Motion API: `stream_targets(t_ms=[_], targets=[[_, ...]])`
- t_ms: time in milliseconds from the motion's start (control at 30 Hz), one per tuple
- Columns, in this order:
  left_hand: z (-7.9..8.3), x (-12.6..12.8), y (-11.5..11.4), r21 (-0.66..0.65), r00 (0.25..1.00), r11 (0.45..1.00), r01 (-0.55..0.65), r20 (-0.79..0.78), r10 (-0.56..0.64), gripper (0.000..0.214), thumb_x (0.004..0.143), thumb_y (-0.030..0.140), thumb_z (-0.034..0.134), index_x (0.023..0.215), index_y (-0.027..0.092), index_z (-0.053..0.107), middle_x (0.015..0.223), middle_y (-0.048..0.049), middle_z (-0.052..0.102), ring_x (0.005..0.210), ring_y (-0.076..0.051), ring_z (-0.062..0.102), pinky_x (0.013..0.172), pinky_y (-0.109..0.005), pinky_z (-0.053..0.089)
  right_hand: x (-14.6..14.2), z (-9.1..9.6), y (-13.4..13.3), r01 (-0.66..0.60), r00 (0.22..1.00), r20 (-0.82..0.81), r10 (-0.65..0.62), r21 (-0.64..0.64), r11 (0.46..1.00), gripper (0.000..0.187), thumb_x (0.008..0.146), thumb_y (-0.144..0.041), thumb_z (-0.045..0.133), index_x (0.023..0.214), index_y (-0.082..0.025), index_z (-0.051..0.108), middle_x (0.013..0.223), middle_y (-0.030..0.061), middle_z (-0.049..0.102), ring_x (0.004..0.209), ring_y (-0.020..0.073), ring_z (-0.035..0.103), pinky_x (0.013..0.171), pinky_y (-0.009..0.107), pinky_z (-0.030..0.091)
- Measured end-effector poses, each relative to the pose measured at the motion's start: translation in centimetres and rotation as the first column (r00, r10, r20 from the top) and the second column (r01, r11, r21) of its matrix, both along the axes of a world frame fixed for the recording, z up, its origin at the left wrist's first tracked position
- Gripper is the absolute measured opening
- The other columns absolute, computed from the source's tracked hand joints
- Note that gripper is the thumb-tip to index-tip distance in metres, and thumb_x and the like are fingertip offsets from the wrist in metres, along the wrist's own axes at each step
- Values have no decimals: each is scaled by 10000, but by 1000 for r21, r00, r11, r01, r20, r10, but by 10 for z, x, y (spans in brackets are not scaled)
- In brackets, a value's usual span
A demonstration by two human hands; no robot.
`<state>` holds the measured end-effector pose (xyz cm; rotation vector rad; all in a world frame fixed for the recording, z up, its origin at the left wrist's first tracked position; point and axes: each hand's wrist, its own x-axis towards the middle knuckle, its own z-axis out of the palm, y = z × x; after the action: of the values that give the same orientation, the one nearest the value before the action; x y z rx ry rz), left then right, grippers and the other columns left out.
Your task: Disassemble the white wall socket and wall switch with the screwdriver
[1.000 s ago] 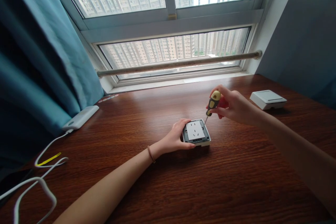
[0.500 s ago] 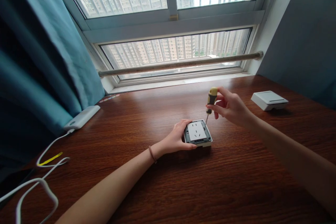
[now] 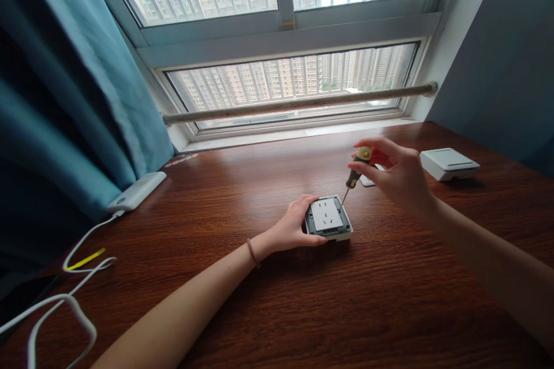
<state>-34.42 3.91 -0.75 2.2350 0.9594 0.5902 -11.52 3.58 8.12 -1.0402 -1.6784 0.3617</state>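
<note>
Screwdriver (image 3: 353, 179), pinched by right fingers (image 3: 381, 143), has just tilted from near upright, apparently mid-turn, at the socket (image 3: 328, 215) left fingers (image 3: 305, 202) clasp.

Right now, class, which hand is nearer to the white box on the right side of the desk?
Right. The right hand, holding the screwdriver, is just left of the white box; the left hand is farther left, holding the socket.

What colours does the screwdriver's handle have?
The handle is dark grey and yellow, best seen in the head view.
</note>
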Motion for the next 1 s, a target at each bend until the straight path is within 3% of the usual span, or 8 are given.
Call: stream_targets(t_ms=[133, 333, 400, 500, 567, 667, 833, 1000], targets=[[0, 0, 0, -4, 1000, 1000, 1, -9, -1, 851, 575, 454, 737, 1291, 226, 340, 1317, -114, 384, 1217, -312, 350, 1041, -460, 244, 13, 4, 10, -243, 969, -74, 237, -97, 965, 297, 742, -290, 644, 1024, -218, 586, 879, 47, 668, 849, 206, 653, 821, 392, 534], [1, 0, 0, -5, 1000, 1000, 5, -5, -5, 849, 582, 445, 735, 1296, 226, 329, 1315, -105, 389, 1214, -306, 352, 1039, -456, 246, 18, 7, 12, -581, 814, -101, 572, -107, 807, 317, 805, -216, 574, 1121, -220, 551, 1016, 66, 646, 961, 200, 618, 871, 402, 511], [1, 0, 0, -4, 1000, 1000, 8, -12, -8, 850, 586, 438, 735, 1299, 229, 323, 1312, -100, 389, 1212, -297, 355, 1042, -446, 247, 12, 6, 8, -524, 851, -79, 519, -58, 850, 320, 792, -228, 593, 1111, -237, 569, 1052, 64, 618, 952, 194, 609, 847, 385, 520], [2, 0, 0, -6, 1000, 1000, 8, -22, -8, 857, 588, 434, 735, 1305, 231, 311, 1309, -100, 385, 1210, -291, 358, 1039, -439, 257, 5, 5, 4, -266, 964, -16, 267, 47, 963, 292, 715, -271, 679, 1004, -248, 644, 939, 43, 609, 884, 190, 599, 770, 355, 536], [2, 0, 0, -10, 1000, 1000, 8, -24, -8, 855, 591, 437, 732, 1304, 230, 309, 1306, -102, 385, 1206, -292, 363, 1034, -439, 268, 5, 6, 3, -159, 987, 14, 159, 75, 984, 277, 699, -280, 693, 971, -239, 666, 830, 29, 604, 818, 180, 601, 737, 345, 537], [0, 0, 0, -10, 1000, 1000, 6, -16, -7, 846, 592, 435, 731, 1300, 230, 318, 1316, -101, 378, 1211, -298, 357, 1037, -444, 262, 11, 9, 5, -236, 972, -10, 236, 19, 972, 307, 745, -250, 648, 1050, -226, 629, 864, 32, 639, 813, 167, 629, 758, 334, 540], [0, -1, 0, -8, 1000, 1000, 9, -20, -10, 850, 594, 428, 731, 1305, 227, 311, 1308, -108, 382, 1211, -299, 359, 1038, -448, 260, 22, 11, 11, -492, 870, -17, 492, -91, 866, 292, 822, -226, 552, 1114, -220, 570, 1025, 56, 661, 980, 184, 614, 875, 365, 503], [0, 0, 0, 1, 999, 1000, 9, -34, -9, 849, 600, 427, 728, 1306, 223, 303, 1320, -108, 367, 1217, -292, 353, 1043, -440, 259, 14, 11, 7, -301, 952, 73, 296, 65, 951, 220, 760, -262, 630, 977, -230, 648, 1017, 55, 624, 915, 183, 598, 817, 351, 505]])
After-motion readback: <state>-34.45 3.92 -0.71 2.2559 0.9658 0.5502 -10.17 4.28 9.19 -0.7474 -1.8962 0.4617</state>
